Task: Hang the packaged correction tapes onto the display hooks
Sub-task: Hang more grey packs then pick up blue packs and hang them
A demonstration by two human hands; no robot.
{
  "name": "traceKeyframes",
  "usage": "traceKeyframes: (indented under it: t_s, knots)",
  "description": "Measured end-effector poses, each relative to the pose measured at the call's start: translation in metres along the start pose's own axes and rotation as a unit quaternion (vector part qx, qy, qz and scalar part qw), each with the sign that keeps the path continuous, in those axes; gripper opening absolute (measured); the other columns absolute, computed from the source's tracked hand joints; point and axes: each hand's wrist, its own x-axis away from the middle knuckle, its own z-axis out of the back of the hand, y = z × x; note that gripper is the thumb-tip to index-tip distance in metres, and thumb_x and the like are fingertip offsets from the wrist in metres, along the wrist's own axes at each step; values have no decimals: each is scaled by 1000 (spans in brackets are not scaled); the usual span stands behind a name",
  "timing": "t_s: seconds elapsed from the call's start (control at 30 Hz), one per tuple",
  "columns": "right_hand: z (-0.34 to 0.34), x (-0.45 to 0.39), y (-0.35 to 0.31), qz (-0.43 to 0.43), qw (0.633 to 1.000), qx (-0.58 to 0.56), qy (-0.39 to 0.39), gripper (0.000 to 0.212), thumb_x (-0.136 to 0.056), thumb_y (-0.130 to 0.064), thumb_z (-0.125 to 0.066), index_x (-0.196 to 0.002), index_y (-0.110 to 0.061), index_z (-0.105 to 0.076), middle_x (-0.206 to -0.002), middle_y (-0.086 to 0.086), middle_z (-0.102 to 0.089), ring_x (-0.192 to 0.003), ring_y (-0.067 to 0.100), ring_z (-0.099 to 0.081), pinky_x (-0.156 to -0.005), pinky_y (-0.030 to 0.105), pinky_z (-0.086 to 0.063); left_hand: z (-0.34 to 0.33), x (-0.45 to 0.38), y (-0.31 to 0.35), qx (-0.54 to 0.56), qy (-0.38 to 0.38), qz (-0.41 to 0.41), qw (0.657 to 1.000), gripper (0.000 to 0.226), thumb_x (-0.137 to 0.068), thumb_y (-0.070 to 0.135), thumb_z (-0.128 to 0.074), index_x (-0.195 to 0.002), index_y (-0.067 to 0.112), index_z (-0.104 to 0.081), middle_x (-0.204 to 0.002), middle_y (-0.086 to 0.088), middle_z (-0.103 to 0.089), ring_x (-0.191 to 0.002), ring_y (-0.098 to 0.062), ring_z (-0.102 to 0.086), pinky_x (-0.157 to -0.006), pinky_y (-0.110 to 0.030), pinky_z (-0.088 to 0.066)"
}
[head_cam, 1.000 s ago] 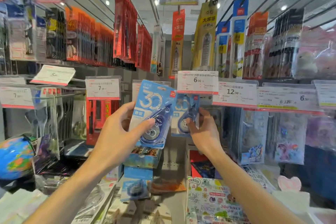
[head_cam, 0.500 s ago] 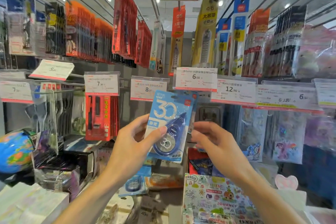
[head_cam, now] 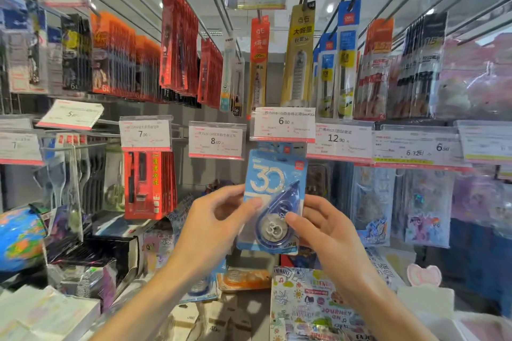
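Compared to half a second back, the right hand (head_cam: 329,232) has come in from hovering off to the side and now pinches the right edge of the blue correction tape pack (head_cam: 273,202), thumb on the front of the blister. Left hand (head_cam: 219,219) was already holding the pack and still does, thumb across its left edge. So now both hands have it, and it's been lifted a bit, with the top sitting right under the 6.00 price tag (head_cam: 282,124). Behind that tag you can just see the top of another blue pack (head_cam: 279,147), so my guess is that's the hook it's headed for. The hook tip itself is hidden behind the tag, can't say if the hang hole is lined up yet.

What's in the way: mostly that price tag, which covers the hook end, so threading the hole looks like it'll be done half blind. The 8.00 tag (head_cam: 217,140) is just beside it on the left and the 12.90 tag (head_cam: 339,140) on the right, pretty crowded. More tape packs (head_cam: 203,286) lie down on the shelf below, so I'd say plenty left to hang
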Motion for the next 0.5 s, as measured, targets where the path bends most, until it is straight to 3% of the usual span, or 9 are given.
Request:
traceKeyframes:
  t_s: [0.13, 0.27, 0.37, 0.5]
  knots:
    - [14, 2, -2, 21, 1000, -3, 17, 38, -83, -29, -70, -120, -21, -65, -113, 0, -79, -106, 18, -76, -96, 41, -57, 10, -18, 18, -49, 49, -39, 997, 20, -88, 34, -73, -108, 31, -72, -94, 5, -77, -82, -11, -73, -79, -34, -60]
    - [21, 3, -5, 39, 999, 16, 25, 41, -83, -32, -70, -123, -22, -64, -114, 0, -79, -107, 19, -75, -98, 42, -56, 14, -38, 45, -65, 48, -93, 992, 32, -93, 31, -69, -124, 31, -61, -96, 7, -73, -84, -10, -73, -79, -31, -60]
    - [22, 3, -7, 52, 998, 29, 22, 41, -83, -33, -69, -122, -24, -64, -114, -3, -79, -108, 15, -75, -96, 37, -58, 15, -49, 57, -41, 42, -107, 993, 37, -96, 21, -68, -132, 24, -58, -97, 1, -75, -78, -11, -74, -66, -18, -57]
    - [19, -1, -12, 60, 997, 41, 15, 35, -88, -31, -67, -122, -25, -64, -114, -6, -79, -107, 10, -75, -90, 26, -61, 17, -54, 62, -36, 49, -137, 989, 29, -96, 18, -68, -125, 20, -65, -96, -1, -75, -72, -7, -73, -65, -22, -59]
